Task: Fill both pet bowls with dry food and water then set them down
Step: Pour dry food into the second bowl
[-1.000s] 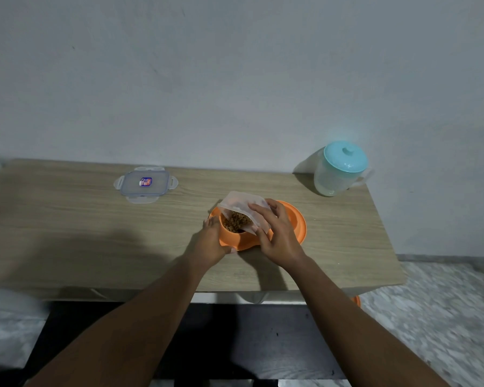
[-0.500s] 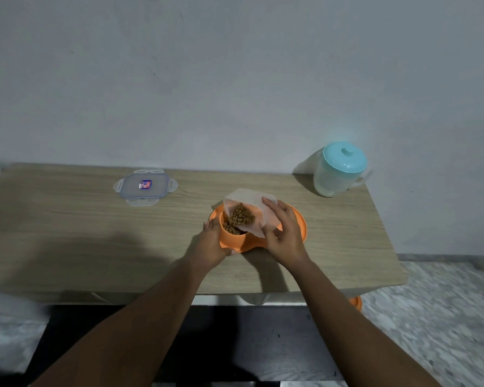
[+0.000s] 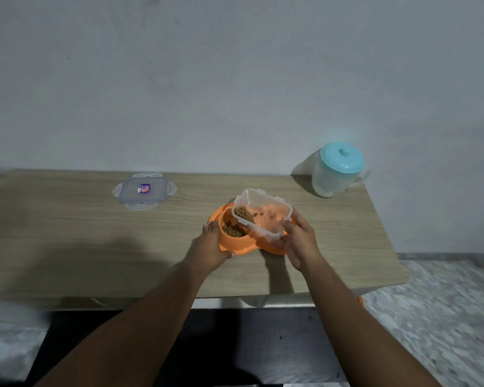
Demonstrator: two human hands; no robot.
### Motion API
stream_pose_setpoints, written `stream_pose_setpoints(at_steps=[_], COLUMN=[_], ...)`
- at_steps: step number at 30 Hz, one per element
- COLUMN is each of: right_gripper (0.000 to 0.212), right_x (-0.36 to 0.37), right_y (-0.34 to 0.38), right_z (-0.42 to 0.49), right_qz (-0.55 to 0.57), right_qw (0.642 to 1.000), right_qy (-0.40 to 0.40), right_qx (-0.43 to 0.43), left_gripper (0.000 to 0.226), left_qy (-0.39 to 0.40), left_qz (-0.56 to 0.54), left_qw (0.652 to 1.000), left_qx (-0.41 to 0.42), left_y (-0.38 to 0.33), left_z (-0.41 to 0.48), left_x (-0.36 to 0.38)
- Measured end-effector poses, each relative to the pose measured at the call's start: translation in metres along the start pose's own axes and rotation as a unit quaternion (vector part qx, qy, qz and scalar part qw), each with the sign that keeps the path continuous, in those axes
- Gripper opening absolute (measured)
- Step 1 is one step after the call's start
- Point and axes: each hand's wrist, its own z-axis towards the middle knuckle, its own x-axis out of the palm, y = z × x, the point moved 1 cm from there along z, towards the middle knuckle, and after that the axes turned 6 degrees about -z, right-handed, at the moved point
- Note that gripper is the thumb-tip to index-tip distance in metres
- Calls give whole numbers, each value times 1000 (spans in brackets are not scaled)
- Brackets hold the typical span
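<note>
The orange double bowl sat on the tabletop towards its front, right of centre; its left well held a heap of dry food, while the right well was mostly hidden behind the clear container, so water in it could not be judged; the container hung just over the bowl, tipped with one corner low above the left well, and a last cluster of kibble sat at that corner, which is probably why it was held slanted: the pieces would slide out there rather than scatter; the right hand had its grip closed on the container's near end, fingers round the rim; the left hand had its grip curled on the bowl's left edge, thumb at the front, seemingly to steady it under the pour; the container's lid lay flat well apart to the left, out of the way; a jug with a turquoise top stood untouched at the back right corner, presumably the water for the other well
</note>
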Motion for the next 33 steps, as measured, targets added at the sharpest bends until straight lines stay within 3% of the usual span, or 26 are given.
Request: stream_pose_setpoints(at_steps=[4,10,13,15,17,20,25,28,33], right_gripper=[41,38,36,35,32,30,46,52,53], right_x=[6,49,91,125,155,190,222,234,251], right_y=[16,33,23,6,-16,-54,-102,-120,-138], right_z=[1,3,1,1,3,3,-2,-5,-2], right_qz=[-32,-122,-155,-167,-191,-238,-380,-424,-433], right_qw=[999,987,975,970,967,955,896,874,871], right_qy=[29,108,158,176,170,162,155,141,136], right_qx=[-14,3,3,4,-8,-71,-170,-190,-188], left_gripper=[108,148,132,102,89,89,80,84,104], left_qy=[-15,1,-2,-10,-30,-48,-35,-27,-55], left_qz=[-24,-264,-316,-326,-328,-327,-269,-262,-268], left_qw=[999,964,949,945,944,944,962,964,959], left_qx=[20,1,9,15,13,-1,-17,-38,-75], left_y=[-10,-3,6,25,48,86,127,154,179], left_z=[6,4,-7,-18,-28,-43,-61,-64,-67], left_x=[-28,-98,-133,-152,-170,-194,-218,-221,-217])
